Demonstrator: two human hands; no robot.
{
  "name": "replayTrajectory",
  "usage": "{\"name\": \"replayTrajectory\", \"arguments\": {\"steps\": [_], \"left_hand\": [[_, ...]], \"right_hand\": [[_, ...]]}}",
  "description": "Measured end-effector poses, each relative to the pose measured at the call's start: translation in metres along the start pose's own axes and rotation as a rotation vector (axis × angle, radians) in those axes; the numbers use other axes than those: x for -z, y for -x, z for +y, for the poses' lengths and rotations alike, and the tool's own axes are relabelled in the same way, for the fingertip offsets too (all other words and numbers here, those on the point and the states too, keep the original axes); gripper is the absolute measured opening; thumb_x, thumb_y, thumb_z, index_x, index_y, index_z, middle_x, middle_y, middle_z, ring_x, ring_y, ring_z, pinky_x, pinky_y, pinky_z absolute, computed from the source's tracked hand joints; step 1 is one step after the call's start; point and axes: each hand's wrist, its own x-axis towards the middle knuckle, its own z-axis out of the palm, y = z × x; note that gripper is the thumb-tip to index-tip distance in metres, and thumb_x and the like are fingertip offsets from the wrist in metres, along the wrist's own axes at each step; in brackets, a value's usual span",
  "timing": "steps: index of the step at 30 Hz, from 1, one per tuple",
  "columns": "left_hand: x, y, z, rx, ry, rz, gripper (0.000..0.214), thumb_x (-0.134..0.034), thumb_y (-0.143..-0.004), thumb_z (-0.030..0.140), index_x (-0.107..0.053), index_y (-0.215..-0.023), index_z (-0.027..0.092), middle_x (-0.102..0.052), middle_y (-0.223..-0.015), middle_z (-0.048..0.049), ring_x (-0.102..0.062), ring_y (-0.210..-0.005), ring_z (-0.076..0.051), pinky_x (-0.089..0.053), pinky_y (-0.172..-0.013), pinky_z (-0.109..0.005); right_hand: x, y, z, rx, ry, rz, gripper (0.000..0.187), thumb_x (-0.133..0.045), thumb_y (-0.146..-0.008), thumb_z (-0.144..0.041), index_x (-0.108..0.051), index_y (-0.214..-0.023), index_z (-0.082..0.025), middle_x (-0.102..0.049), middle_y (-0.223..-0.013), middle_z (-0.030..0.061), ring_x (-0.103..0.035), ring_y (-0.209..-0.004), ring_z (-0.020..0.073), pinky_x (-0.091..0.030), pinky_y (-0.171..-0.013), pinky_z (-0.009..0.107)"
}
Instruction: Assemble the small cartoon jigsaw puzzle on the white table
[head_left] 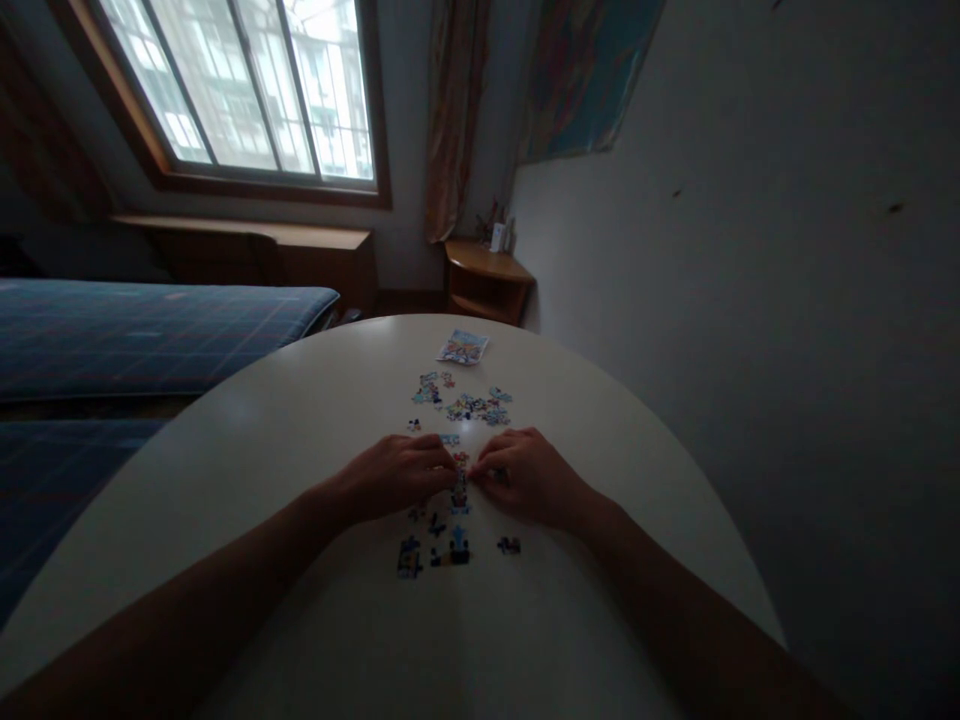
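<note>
Both hands meet at a narrow strip of joined jigsaw pieces (460, 495) on a white round table (300, 420). My left hand (405, 472) is closed, its fingertips on the strip's left edge and hiding part of it. From the other side, my right hand (529, 475) pinches at the right edge of the same strip; the exact grip is too small to make out. Below the hands are more joined pieces (450, 552) and a separate dark cluster (409, 558). A loose piece (509, 546) lies under the right wrist.
Beyond the hands lie heaps of loose pieces (480, 407) and a smaller group (427, 388). A printed picture packet (463, 347) rests near the far table edge. A plaid-covered bed (150, 335) is at left, a corner shelf (487, 262) behind, a wall (750, 300) at right.
</note>
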Motion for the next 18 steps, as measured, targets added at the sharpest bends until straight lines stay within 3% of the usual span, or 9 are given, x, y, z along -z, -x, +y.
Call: {"name": "replayTrajectory", "arguments": {"steps": [6, 13, 18], "left_hand": [[0.0007, -0.0010, 0.0003, -0.004, 0.003, -0.015, 0.017, -0.049, -0.096, 0.013, -0.064, -0.096, 0.019, -0.069, -0.094, -0.0037, -0.060, -0.088, -0.017, -0.051, -0.064, -0.024], [0.0001, 0.0012, -0.0021, 0.042, 0.069, -0.023, 0.017, -0.052, -0.094, 0.015, -0.066, -0.102, 0.022, -0.070, -0.101, -0.0037, -0.060, -0.094, -0.017, -0.052, -0.071, -0.024], [-0.0075, 0.0055, -0.0087, 0.131, 0.208, 0.050, 0.018, -0.055, -0.096, 0.023, -0.066, -0.110, 0.023, -0.069, -0.114, -0.0031, -0.059, -0.106, -0.018, -0.052, -0.089, -0.032]], "right_hand": [[0.0033, 0.0009, -0.0007, 0.001, 0.042, -0.015, 0.012, -0.068, -0.081, -0.021, -0.076, -0.086, -0.029, -0.075, -0.090, -0.0022, -0.066, -0.089, 0.0170, -0.037, -0.084, 0.035], [0.0040, 0.0014, 0.0009, -0.006, 0.033, -0.023, 0.013, -0.069, -0.080, -0.020, -0.076, -0.085, -0.029, -0.074, -0.091, -0.0018, -0.066, -0.088, 0.0161, -0.038, -0.084, 0.034], [0.0031, 0.0016, -0.0014, -0.006, 0.021, -0.007, 0.012, -0.069, -0.080, -0.021, -0.075, -0.087, -0.029, -0.073, -0.090, -0.0018, -0.065, -0.088, 0.0169, -0.037, -0.084, 0.035]]}}
